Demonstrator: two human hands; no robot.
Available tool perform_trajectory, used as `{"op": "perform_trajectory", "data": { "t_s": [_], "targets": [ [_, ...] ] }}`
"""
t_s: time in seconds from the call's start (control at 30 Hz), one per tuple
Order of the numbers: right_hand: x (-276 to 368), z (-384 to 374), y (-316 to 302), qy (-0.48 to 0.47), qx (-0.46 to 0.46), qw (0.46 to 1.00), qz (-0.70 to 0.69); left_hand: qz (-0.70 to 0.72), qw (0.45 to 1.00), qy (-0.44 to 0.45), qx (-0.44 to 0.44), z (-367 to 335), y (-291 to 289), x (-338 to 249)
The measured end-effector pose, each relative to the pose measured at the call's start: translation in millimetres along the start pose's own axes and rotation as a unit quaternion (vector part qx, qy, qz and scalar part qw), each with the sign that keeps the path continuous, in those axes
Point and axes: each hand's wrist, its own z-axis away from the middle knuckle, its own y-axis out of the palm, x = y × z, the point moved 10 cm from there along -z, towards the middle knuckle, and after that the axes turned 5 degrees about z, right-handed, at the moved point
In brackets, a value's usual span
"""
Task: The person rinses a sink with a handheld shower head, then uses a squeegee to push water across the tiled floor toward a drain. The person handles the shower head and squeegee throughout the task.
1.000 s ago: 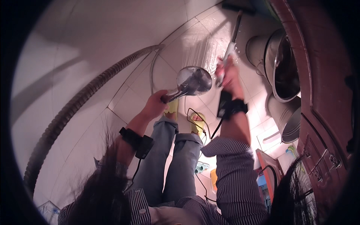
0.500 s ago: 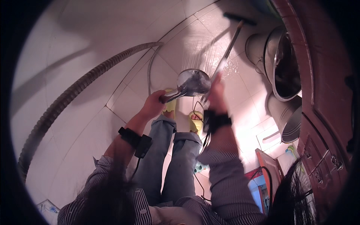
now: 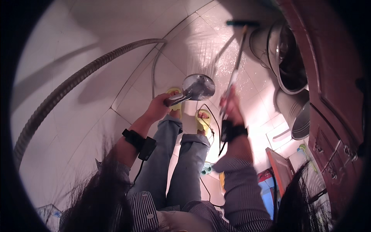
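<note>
My left hand [image 3: 157, 107] is closed round the handle of a shiny chrome shower head [image 3: 198, 87]. Water sprays from it toward the far floor. My right hand [image 3: 231, 103], a little blurred, grips the long pole of a floor squeegee [image 3: 239, 58]. The squeegee's dark, narrow blade [image 3: 242, 23] lies on the wet tiles at the far right, close to the metal buckets. A ribbed grey shower hose [image 3: 83, 69] arcs across the left side.
Metal buckets [image 3: 264, 45] stand along the right, beside a dark red cabinet [image 3: 328, 116]. Wet pale floor tiles [image 3: 220, 42] meet the wall at the left. My feet in yellow slippers [image 3: 202, 118] are below the shower head. A floor drain cover [image 3: 281, 135] lies at the right.
My right hand has moved right and nearer to me, drawing the squeegee's blade slightly nearer and to the left. The shower head has hardly moved and still sprays.
</note>
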Motion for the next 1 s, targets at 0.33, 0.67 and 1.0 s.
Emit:
{"op": "perform_trajectory", "data": {
  "t_s": [0.33, 0.67, 1.0],
  "targets": [
    [-201, 97, -146, 0.076, -0.108, 0.991, -0.025, -0.080, 0.995, -0.015, 0.055, 35, 59, -3],
    [53, 23, -256, -0.144, -0.232, 0.896, 0.351, -0.187, 0.970, 0.100, 0.122, 40, 152, -15],
    [24, 51, -181, -0.227, 0.002, 0.939, 0.256, -0.133, 0.983, 0.066, 0.104, 37, 210, -34]
  ]
}}
